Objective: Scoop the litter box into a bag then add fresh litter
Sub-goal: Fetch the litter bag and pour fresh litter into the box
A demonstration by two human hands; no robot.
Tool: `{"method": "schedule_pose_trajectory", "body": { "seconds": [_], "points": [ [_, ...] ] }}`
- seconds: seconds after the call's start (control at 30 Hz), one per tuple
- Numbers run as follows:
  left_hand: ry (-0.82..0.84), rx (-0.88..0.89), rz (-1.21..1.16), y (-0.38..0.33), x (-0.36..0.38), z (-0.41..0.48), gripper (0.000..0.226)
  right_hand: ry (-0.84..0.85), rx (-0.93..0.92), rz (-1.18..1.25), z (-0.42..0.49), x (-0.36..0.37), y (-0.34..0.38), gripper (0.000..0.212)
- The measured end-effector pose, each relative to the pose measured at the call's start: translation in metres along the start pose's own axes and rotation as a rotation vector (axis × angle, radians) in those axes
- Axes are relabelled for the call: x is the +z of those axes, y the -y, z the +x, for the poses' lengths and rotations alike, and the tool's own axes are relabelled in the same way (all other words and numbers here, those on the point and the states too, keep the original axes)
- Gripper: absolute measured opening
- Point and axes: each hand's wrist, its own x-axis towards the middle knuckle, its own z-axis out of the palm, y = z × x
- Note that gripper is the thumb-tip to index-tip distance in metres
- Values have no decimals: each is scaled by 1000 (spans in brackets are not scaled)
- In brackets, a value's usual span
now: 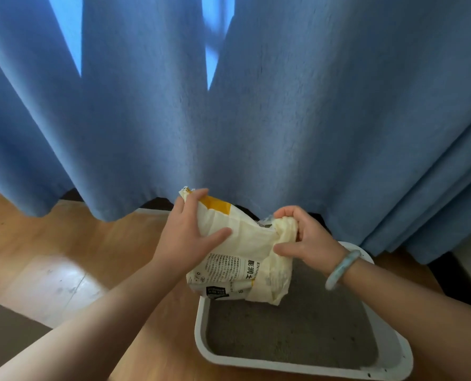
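1. The fingers of my right hand are curled tight round the bunched end of the litter bag. My left hand grips its far upper corner, with the thumb pressed on the printed face.
2. The bag hangs between my hands above the far end of the litter box, its lower edge just over the rim.
3. I judge this to be the fresh-litter step. I should loosen the bunched end, tip it down low over the grey litter and pour slowly, so that grains and dust stay inside the rim.
4. I cannot tell whether the bag's mouth is already open.
5. The box sits on a wooden floor, close to a blue curtain that hangs behind it. A pale bracelet sits on my right wrist.
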Motion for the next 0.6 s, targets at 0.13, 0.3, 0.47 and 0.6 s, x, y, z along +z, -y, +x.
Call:
{"method": "schedule_pose_trajectory", "body": {
  "seconds": [0.13, 0.3, 0.47, 0.6],
  "points": [
    [54, 26, -1, -12, 13, -1, 79, -20, 52, 0, -7, -10, -14, 53],
    [90, 44, 4, -16, 24, -1, 78, -18, 80, -1, -11, -13, -22, 53],
    [58, 34, -8, -12, 18, 1, 79, -19, 54, -11, -7, -9, -16, 54],
    [32, 19, -14, -7, 11, -1, 79, 8, 19, -21, -4, -5, -10, 53]
  ]
}}
